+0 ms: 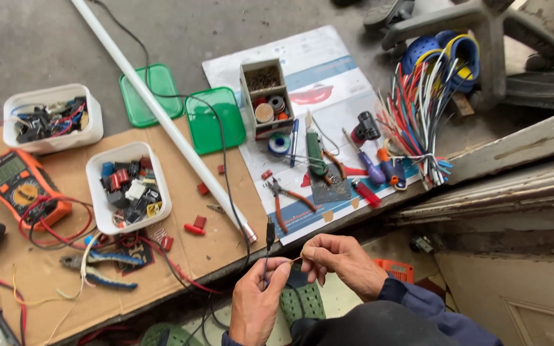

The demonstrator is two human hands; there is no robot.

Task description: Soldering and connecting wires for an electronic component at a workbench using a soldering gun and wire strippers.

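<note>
- Head view, looking down: left hand [256, 301] and right hand [343, 263] were held close together at the near edge of the work surface.
- Left hand: fingers closed, pinching a thin black cable [268, 240] that rose from the fingertips toward the cardboard sheet [193, 256].
- Right hand: thumb and forefinger pinched together on the bare end of a thin wire [296, 259], which spanned the small gap between the two hands.
- White tube [161, 118]: lay diagonally across the cardboard, its metal-capped end just above the hands.
- Two white tubs: one [129, 186] with mixed small parts, one [51, 118] farther left with black and red pieces.
- Orange multimeter [22, 186]: at the left, red lead coiled beside it.
- Blue-handled pliers [100, 266]: on the cardboard, left of the hands.
- Two green lids [216, 122]: flat, behind the tube.
- Printed sheet [328, 77]: carried a small compartment box [265, 96], orange-handled pliers [290, 202], screwdrivers and tape rolls.
- Bundle of coloured wires [421, 112]: at the right end of the sheet, well apart from the hands.
</note>
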